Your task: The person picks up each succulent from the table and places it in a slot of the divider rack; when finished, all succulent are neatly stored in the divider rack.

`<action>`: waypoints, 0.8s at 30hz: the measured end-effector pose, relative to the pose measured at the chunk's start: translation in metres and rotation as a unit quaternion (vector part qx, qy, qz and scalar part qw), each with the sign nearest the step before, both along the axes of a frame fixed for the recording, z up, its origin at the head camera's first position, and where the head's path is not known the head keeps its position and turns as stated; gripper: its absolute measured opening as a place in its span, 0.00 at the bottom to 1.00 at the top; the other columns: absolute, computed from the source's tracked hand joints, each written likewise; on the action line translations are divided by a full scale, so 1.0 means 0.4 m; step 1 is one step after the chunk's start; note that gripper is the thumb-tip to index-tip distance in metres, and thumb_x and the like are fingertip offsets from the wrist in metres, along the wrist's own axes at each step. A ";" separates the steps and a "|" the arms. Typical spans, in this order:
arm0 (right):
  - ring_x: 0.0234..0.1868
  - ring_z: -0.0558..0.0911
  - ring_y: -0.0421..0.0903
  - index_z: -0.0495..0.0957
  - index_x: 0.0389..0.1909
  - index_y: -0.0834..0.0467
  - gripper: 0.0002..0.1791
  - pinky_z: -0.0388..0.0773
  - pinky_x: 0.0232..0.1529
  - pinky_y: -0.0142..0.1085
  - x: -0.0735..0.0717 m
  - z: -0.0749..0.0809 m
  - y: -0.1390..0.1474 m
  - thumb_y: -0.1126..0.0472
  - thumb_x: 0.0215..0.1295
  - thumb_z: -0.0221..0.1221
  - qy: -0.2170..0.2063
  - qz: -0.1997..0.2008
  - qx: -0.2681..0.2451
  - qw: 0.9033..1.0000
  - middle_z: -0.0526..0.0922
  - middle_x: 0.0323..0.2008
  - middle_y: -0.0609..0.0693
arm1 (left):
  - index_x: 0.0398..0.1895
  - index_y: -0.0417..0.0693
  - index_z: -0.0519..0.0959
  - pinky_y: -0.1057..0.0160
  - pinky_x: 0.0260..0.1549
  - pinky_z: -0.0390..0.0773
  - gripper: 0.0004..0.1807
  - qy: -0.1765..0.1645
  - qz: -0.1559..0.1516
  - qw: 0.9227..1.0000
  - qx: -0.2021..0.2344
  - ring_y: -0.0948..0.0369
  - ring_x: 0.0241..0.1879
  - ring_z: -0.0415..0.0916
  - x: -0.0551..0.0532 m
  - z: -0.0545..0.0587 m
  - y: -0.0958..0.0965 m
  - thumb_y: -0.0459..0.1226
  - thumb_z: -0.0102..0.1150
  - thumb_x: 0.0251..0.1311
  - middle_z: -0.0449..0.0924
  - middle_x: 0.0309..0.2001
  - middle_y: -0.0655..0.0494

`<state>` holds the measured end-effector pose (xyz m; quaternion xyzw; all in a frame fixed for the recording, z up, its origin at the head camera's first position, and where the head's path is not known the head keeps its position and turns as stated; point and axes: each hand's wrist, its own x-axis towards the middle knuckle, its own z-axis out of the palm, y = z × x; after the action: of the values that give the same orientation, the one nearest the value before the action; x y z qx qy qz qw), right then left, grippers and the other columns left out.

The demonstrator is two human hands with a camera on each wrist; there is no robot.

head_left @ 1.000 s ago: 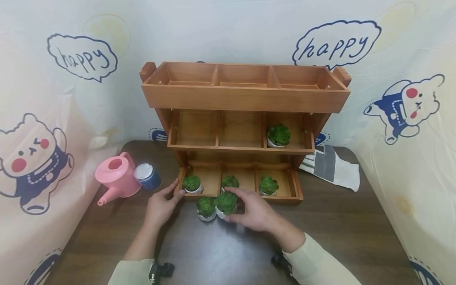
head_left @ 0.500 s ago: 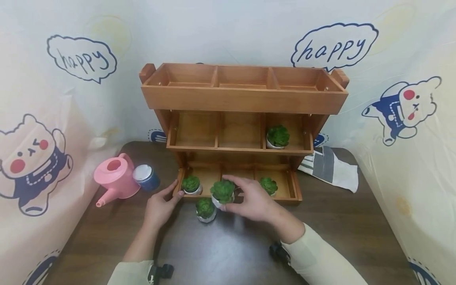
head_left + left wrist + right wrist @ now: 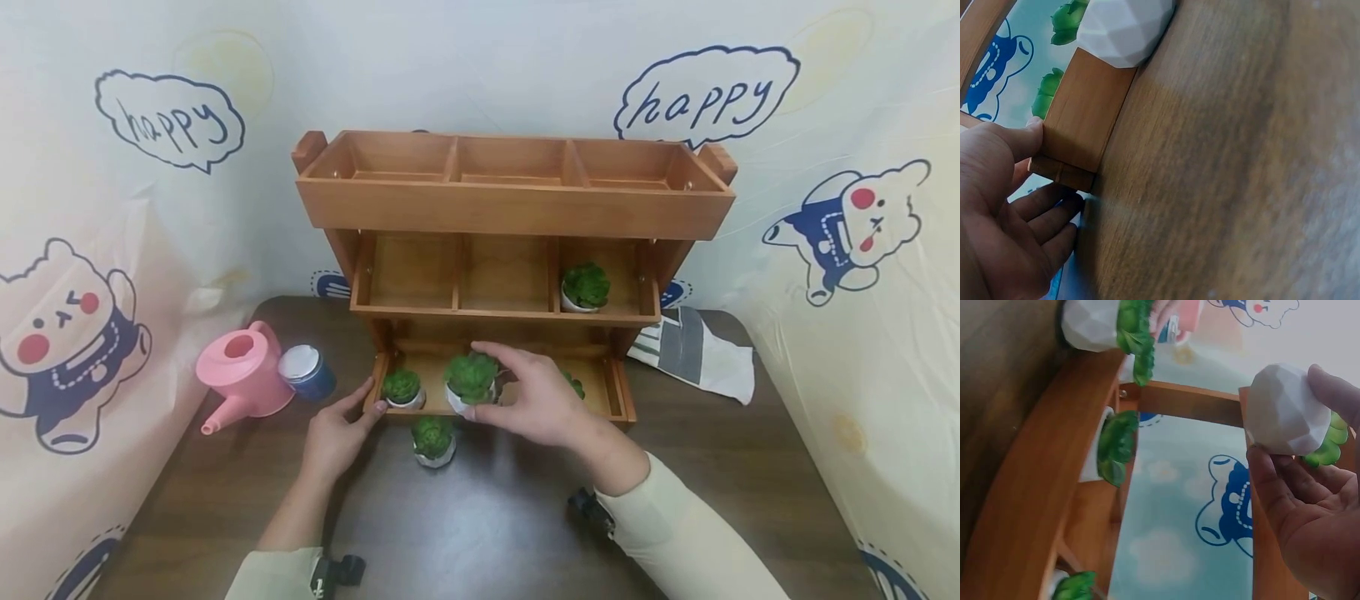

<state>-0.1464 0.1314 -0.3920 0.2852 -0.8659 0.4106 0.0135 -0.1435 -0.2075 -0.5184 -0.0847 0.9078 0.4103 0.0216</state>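
Observation:
My right hand (image 3: 540, 396) pinches a small potted succulent (image 3: 470, 379), green with a white faceted pot, held up before the bottom tier of the wooden shelf (image 3: 517, 208). The white pot (image 3: 1288, 409) sits between thumb and fingers in the right wrist view. At the tier's left front corner, my left hand (image 3: 337, 437) grips the wood between thumb and index finger, the other fingers loose. One potted succulent (image 3: 402, 388) stands in the left compartment; another (image 3: 576, 385), at right, is partly covered by my hand. On the table ahead of the shelf stands another potted succulent (image 3: 433, 442).
A potted succulent (image 3: 585, 287) sits in the middle tier's right compartment. Left of the shelf are a pink watering can (image 3: 247, 371) and a blue jar (image 3: 309, 373) with a white top. A white and grey glove (image 3: 697, 354) lies at right. Printed cloth surrounds the table (image 3: 720, 492).
My right hand has lifted the succulent off the table beside the other one and raised it toward the bottom tier, now hiding the middle plant. The left hand stays at the corner.

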 end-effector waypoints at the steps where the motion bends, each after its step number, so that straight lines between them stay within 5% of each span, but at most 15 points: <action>1: 0.47 0.85 0.41 0.72 0.73 0.51 0.46 0.84 0.52 0.41 -0.002 0.005 0.001 0.47 0.54 0.79 0.004 -0.001 -0.002 1.000 0.86 0.51 0.44 | 0.75 0.69 0.72 0.32 0.65 0.67 0.38 0.001 0.000 1.000 0.000 0.40 0.71 0.68 -0.001 0.000 0.000 0.67 0.60 0.63 0.74 0.70 0.43; 24: 0.50 0.84 0.39 0.74 0.71 0.52 0.44 0.82 0.54 0.40 -0.047 0.091 0.022 0.46 0.54 0.79 0.042 -0.027 0.003 0.999 0.85 0.55 0.45 | 0.75 0.68 0.72 0.31 0.66 0.65 0.38 -0.001 -0.002 1.000 -0.001 0.39 0.71 0.68 -0.002 0.000 0.000 0.67 0.60 0.64 0.73 0.70 0.42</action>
<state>-0.1653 0.1403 -0.3558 0.2789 -0.8730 0.3955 0.0606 -0.1442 -0.2077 -0.5186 -0.0834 0.9083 0.4094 0.0230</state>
